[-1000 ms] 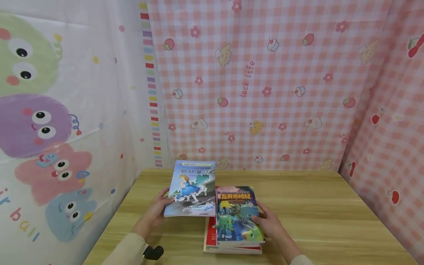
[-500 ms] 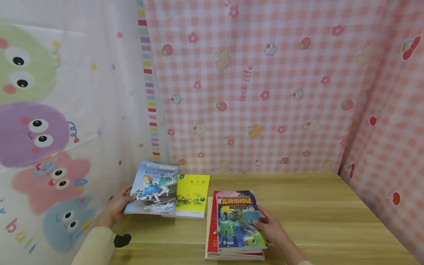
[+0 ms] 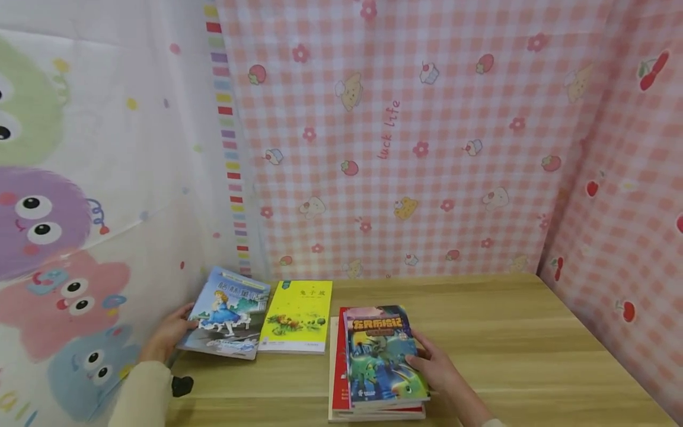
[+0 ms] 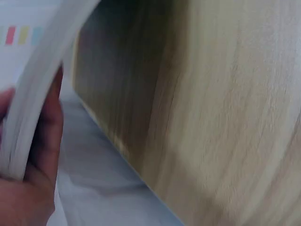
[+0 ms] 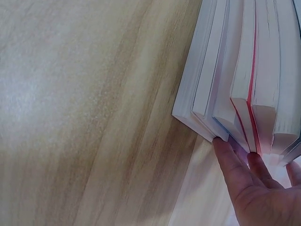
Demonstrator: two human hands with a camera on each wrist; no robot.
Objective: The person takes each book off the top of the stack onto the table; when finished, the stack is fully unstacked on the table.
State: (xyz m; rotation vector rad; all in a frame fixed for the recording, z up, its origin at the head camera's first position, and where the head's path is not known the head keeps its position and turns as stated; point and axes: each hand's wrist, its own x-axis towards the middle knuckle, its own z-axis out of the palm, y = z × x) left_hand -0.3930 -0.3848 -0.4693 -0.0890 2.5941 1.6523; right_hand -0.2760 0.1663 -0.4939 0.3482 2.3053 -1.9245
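Observation:
My left hand (image 3: 169, 332) grips the left edge of a thin blue storybook (image 3: 226, 314) with a girl in a blue dress on its cover. In the left wrist view the page edge of this storybook (image 4: 40, 84) stands between thumb and fingers (image 4: 52, 136). A yellow book (image 3: 299, 314) lies just right of it, partly overlapped by its edge. My right hand (image 3: 434, 362) rests at the right side of a stack of books (image 3: 384, 356) topped by a dinosaur cover. In the right wrist view its fingertips (image 5: 225, 153) touch the stack's side, with a red-edged book (image 5: 251, 117) among several pale ones.
The wooden table (image 3: 507, 332) reaches back to a pink checked curtain (image 3: 421, 136). A white curtain with cartoon figures (image 3: 123, 196) closes the left side. A black device (image 3: 182, 386) sits by the left sleeve.
My left hand has carried the blue storybook left from beside the stack, tilting it slightly. The yellow book has come into sight from behind it. The right hand stays at the stack.

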